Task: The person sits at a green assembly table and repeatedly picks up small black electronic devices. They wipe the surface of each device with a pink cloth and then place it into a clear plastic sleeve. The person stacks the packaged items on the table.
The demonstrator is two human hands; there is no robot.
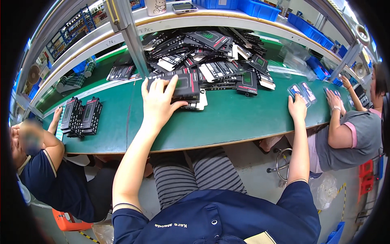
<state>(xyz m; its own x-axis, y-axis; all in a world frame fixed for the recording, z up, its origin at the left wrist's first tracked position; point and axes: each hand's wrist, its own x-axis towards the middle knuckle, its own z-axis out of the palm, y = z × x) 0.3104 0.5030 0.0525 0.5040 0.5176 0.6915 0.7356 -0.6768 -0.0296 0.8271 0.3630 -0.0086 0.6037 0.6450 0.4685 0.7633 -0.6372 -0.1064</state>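
Note:
My left hand [159,99] is closed over a black printed carton [185,84], with its fingers across the top and its thumb at the near right edge. That carton lies at the front of a heap of flat black cartons [211,53]. White flaps [200,102] stick out beneath it. Well to the right, my right hand [298,107] has its fingers on a transparent blister pack [295,90] that lies on the green table. A second blister pack [308,92] with a blue and pink insert sits beside it. What my right fingertips pinch is partly hidden.
Standing black cartons [83,116] are at the left by a co-worker [61,171]. Another co-worker [349,126] works at the right. A shelf [227,20] with blue bins [258,9] and a phone [185,7] runs above the green table [203,130]. A metal post [132,36] rises left of the heap.

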